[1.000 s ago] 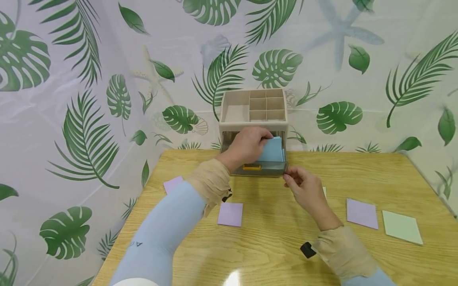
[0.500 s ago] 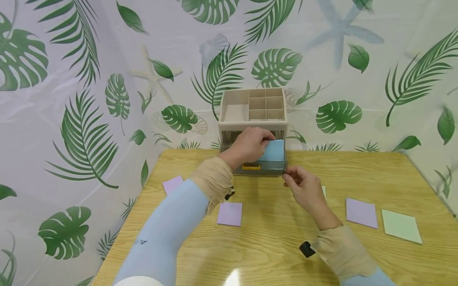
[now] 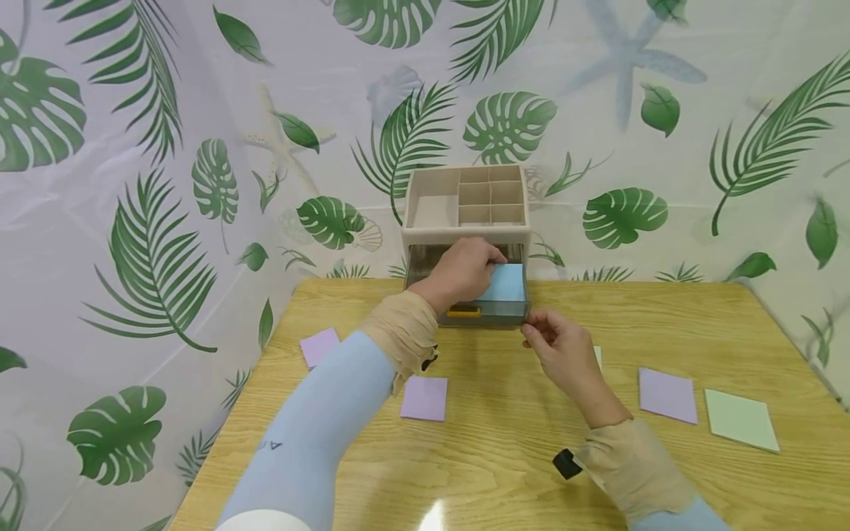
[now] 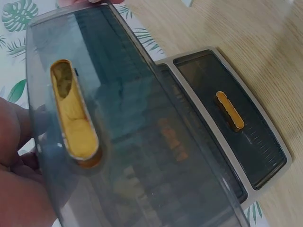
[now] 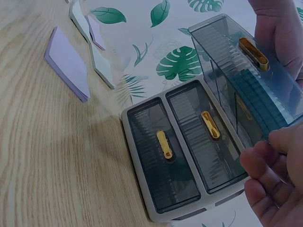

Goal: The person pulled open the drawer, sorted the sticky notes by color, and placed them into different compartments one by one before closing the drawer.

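**Both hands at the pulled-out drawer**

Fingers [image 3: 493, 256] of the left hand [image 3: 460, 271] curl round a blue pad of notes [image 3: 505, 283], holding it inside the open grey drawer [image 3: 488, 313] just above the middle of the head view. The right hand [image 3: 561, 356], a little lower and to the right, pinches the drawer's near right corner between thumb and fingertips; the right wrist view shows those fingers [image 5: 270, 177] at its lower right edge, closed on the smoky plastic wall. The drawer juts out from a beige organizer [image 3: 465, 214] that stands at the far edge of the wooden worktop [image 3: 505, 450], its top divided into small compartments. A yellow handle [image 3: 463, 312] sits on the drawer front, just below the left wrist. In the left wrist view the same drawer front fills the frame, with the handle [image 4: 73, 113] at the left and a lower, closed drawer [image 4: 232, 113] with its own yellow handle to the right.

Loose pads lie flat on the worktop: a purple one [image 3: 425, 398] below the left forearm, another purple one [image 3: 319, 346] at the left edge, a third purple one [image 3: 667, 395] to the right, and a green one [image 3: 740, 420] just beside it. A leaf-printed sheet [image 3: 133, 221] hangs behind.
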The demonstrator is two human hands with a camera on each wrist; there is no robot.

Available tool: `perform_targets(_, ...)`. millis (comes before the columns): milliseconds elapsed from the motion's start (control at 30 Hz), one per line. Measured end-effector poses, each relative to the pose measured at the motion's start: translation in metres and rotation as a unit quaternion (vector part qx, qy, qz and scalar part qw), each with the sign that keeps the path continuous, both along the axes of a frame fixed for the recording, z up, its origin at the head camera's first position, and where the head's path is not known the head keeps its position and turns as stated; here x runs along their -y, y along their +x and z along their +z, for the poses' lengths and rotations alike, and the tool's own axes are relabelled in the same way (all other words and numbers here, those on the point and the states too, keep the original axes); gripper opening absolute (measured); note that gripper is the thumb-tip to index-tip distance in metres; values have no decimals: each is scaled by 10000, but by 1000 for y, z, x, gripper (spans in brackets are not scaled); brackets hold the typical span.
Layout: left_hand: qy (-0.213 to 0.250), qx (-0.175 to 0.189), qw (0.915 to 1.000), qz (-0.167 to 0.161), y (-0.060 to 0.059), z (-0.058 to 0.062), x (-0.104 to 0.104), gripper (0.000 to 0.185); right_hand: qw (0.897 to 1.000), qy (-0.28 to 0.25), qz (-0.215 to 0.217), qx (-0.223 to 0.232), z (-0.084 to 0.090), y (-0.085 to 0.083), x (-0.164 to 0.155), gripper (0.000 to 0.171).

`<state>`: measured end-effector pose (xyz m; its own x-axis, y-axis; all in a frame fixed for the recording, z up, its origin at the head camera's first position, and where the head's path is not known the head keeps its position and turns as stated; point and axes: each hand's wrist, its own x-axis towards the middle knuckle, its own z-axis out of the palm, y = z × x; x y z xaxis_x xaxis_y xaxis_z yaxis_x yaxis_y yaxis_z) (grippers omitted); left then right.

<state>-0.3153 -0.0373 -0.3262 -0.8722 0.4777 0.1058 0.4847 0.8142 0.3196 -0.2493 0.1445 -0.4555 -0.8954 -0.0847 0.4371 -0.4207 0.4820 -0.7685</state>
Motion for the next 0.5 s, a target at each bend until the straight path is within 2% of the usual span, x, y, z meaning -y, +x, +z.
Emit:
perform_targets(233,-271,-2,9996,-7,-6,-6,-3,29,10000,42,-14,-52,1,1,0,6)
perform_targets(500,-673,143,9974,205,-12,-13,-9,39,10000,22,-30,-7,2,1,0,8)
